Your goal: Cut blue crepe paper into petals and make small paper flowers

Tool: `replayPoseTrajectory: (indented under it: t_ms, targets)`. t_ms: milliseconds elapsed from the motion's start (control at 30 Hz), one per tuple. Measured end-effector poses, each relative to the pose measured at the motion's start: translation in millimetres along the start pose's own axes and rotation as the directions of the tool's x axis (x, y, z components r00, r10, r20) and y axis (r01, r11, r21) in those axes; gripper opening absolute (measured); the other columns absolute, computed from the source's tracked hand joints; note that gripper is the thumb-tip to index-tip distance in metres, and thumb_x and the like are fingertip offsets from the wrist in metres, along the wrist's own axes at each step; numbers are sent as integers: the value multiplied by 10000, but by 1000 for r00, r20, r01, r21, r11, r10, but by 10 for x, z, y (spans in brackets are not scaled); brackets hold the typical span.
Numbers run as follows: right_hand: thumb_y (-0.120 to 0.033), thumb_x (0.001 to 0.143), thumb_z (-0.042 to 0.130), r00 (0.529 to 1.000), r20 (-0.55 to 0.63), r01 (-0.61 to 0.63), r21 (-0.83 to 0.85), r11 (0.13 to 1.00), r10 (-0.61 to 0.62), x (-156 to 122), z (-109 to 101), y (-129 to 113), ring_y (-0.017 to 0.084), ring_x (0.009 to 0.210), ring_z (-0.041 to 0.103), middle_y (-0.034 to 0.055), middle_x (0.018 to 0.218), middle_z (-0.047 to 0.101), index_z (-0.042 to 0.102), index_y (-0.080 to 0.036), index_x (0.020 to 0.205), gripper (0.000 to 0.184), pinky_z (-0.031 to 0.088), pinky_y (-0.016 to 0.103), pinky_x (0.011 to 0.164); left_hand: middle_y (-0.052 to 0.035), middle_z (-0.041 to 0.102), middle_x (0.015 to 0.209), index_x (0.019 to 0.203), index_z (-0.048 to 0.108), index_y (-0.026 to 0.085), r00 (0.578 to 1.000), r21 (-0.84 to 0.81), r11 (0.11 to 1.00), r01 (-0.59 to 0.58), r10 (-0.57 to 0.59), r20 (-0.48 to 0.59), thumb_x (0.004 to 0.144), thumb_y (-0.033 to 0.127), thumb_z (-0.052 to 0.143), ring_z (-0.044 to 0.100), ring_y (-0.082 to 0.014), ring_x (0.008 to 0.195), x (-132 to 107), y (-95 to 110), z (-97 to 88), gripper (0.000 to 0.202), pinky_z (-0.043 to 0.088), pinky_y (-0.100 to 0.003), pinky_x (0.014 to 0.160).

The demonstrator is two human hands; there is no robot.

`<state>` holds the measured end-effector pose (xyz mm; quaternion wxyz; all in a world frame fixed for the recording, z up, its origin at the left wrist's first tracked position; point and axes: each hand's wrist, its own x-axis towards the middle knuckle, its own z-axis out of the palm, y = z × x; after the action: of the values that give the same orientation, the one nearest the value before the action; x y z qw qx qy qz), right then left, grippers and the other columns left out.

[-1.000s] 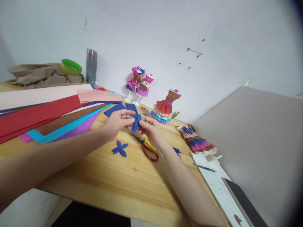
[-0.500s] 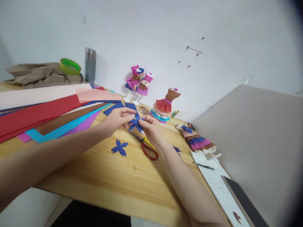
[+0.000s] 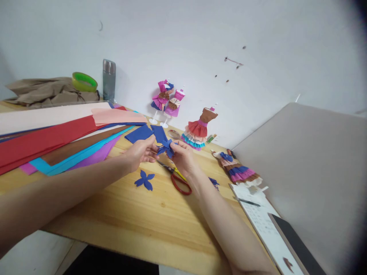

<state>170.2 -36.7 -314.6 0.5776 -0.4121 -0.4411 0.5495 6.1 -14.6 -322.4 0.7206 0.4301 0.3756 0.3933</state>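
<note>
A blue crepe-paper flower (image 3: 166, 149) with pointed petals is pinched in my right hand (image 3: 181, 152), between thumb and fingertips. My left hand (image 3: 143, 151) is at the flower's left side, its thumb apart from its bent fingers, the fingertips close to a petal; whether they touch it I cannot tell. A second blue four-petal paper flower (image 3: 145, 180) lies flat on the wooden table (image 3: 137, 217), below my hands. Scissors (image 3: 181, 184) with red handles lie under my right wrist, partly hidden. Two blue paper pieces (image 3: 140, 133) rest just beyond my hands.
Long coloured paper strips (image 3: 48, 137) spread over the left side. Small dress forms in paper ruffles (image 3: 197, 130) stand by the wall. At right lie a ruffled paper dress (image 3: 237, 168) and a clipboard (image 3: 258, 217) with a pen. A tape roll (image 3: 84, 81) and flask (image 3: 109, 80) are at the back.
My left hand has drawn back a little to the left, its thumb lifting off the flower. My right hand still pinches the flower, which now shows more fully.
</note>
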Motion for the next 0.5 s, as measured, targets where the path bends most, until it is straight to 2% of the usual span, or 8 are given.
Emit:
replayPoseTrajectory:
  t_ms: [67,133,267,500]
  targets:
    - [-347,512,843,1000,-3,8,10,1000,-8,4,2,1,89,502,455,-48,522,523,609,-182,583,295,385,238,527,-56,619,626,582,596,167,999,-29,999,39,-39,-11,817,598,598,603,-174,646,-8,5,8,491,453,-295,653]
    - [-348,520,843,1000,-7,22,-4,1000,-22,4,-1,4,87,505,457,-47,531,528,619,-182,591,288,390,237,527,-58,630,656,609,616,160,1000,-37,999,27,-27,5,780,600,639,594,-172,658,-16,10,11,473,453,-297,661]
    - [-352,543,831,999,-4,37,-62,997,-37,-4,-12,15,88,499,462,-34,552,560,628,-180,601,271,369,236,514,-69,674,801,744,690,142,996,15,997,-78,78,31,673,459,776,580,-161,724,-26,3,12,336,438,-288,688]
    - [-363,532,830,998,-27,46,-101,994,-49,-1,-9,32,85,488,442,-33,542,557,617,-179,596,288,331,233,501,-41,658,739,729,733,150,957,34,966,-255,247,149,607,290,782,534,-148,718,23,-69,1,192,405,-309,731]
